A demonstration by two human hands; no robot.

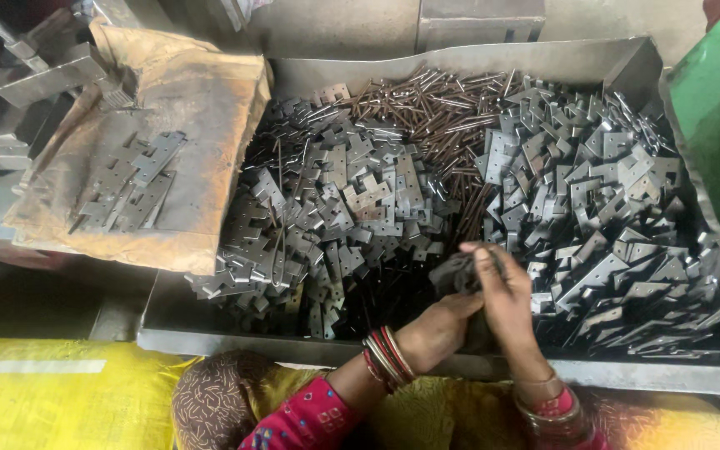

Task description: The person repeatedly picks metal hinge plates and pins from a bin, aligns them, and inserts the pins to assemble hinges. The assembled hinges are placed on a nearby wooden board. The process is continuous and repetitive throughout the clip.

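Both hands (pixel 481 304) hold a hinge (pixel 457 271) near the tray rim (pixel 293 346).

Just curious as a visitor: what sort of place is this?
Probably a small metal workshop where hinges are put together: a steel tray heaped with hinge leaves, a pile of pins, and both hands working a piece.

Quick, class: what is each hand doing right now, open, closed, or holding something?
Left hand: closed on a dark hinge piece.
Right hand: fingers pinching the same hinge piece.
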